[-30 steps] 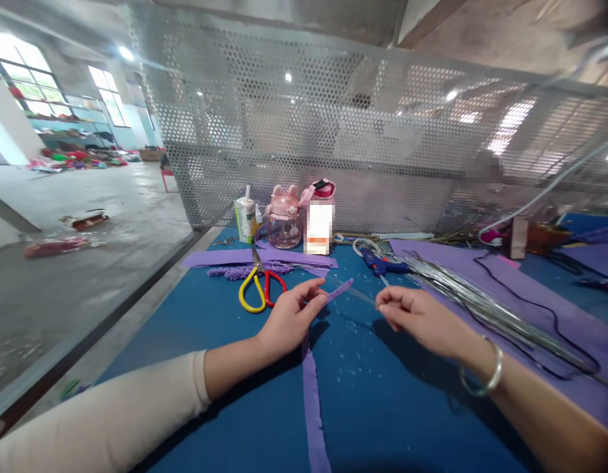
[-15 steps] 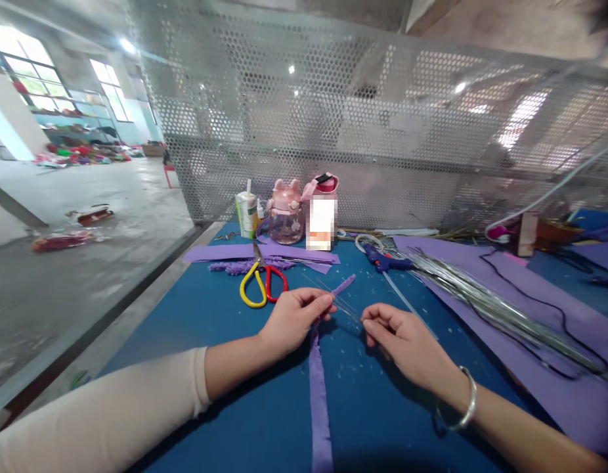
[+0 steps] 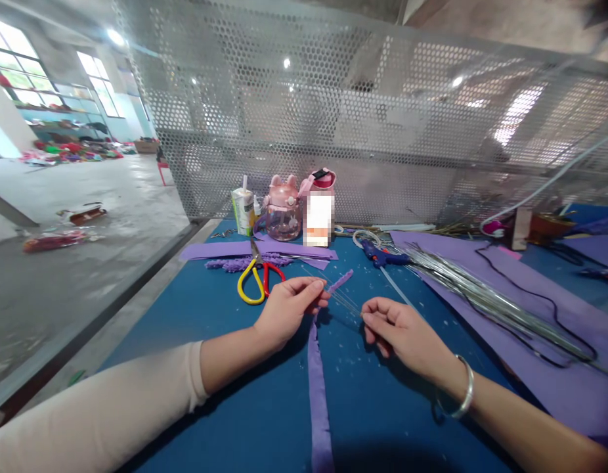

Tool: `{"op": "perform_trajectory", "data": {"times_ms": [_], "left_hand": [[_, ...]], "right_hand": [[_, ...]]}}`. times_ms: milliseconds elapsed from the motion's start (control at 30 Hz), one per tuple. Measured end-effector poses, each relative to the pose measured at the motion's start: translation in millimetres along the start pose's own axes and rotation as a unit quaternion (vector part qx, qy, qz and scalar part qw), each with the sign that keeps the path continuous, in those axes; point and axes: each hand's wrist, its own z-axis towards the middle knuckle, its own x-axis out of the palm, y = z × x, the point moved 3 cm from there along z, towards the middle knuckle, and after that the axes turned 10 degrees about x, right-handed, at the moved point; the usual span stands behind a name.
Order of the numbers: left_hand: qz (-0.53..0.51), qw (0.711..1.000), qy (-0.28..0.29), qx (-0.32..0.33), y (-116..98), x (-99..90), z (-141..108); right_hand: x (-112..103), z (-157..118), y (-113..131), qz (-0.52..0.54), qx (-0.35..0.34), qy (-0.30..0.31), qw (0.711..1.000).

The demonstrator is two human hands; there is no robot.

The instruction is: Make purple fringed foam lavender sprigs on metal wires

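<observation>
My left hand (image 3: 293, 309) pinches a long purple strip (image 3: 318, 381) near its upper end, where thin wires (image 3: 344, 301) cross it. The short end of the strip sticks out to the upper right of my fingers, and the long part hangs down toward me over the blue table (image 3: 225, 414). My right hand (image 3: 400, 332) closes its thumb and fingertips on the other ends of the wires. Just beyond my left hand lie scissors (image 3: 257, 272) with one yellow and one red handle.
Behind the scissors lie flat purple strips (image 3: 215, 250) and a frilled purple piece (image 3: 230, 264). A drink carton (image 3: 243, 213) and a pink bottle (image 3: 283, 213) stand at the back. To the right are a blue glue gun (image 3: 383, 255), a wire bundle (image 3: 496, 302) and purple sheets (image 3: 570, 387).
The view has shifted slightly, so everything sits a little further left and higher. Both hands keep the same hold on the strip and wires.
</observation>
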Motion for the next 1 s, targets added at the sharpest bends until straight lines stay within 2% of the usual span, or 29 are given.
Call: {"op": "perform_trajectory", "data": {"times_ms": [133,200,233,300,367,400,467,500,567,733,1000], "left_hand": [[-0.017,1.000,-0.023,-0.011,0,-1.1,1],[-0.031,0.999,-0.032,-0.018,1,-1.9,2],[-0.038,0.998,-0.035,-0.022,1,-2.3,2],[-0.051,0.998,-0.032,-0.029,2,-2.6,3],[-0.058,0.997,-0.023,-0.038,3,-2.4,2],[-0.060,0.997,-0.017,-0.043,4,-2.3,2],[-0.057,0.997,-0.006,-0.046,6,-2.2,1],[-0.052,0.998,-0.001,-0.046,7,-2.4,1],[-0.040,0.998,0.008,-0.046,11,-2.9,1],[-0.035,0.997,0.020,-0.063,19,-6.2,4],[-0.060,0.993,0.012,-0.104,22,-9.9,11]], "right_hand": [[-2,2,1,0.026,0.006,-0.017,0.999],[-13,1,6,-0.005,-0.012,-0.074,0.997],[-24,-1,10,-0.041,-0.029,-0.122,0.991],[-52,-5,18,-0.148,-0.057,-0.245,0.956],[-86,-9,21,-0.245,-0.033,-0.360,0.899],[-102,-9,19,-0.282,-0.015,-0.392,0.876],[-126,-4,8,-0.385,0.048,-0.379,0.840],[-133,0,0,-0.443,0.084,-0.351,0.821],[-140,8,-17,-0.487,0.128,-0.328,0.799],[-132,21,-41,-0.537,0.180,-0.299,0.768],[-119,21,-40,-0.595,0.179,-0.248,0.743]]}}
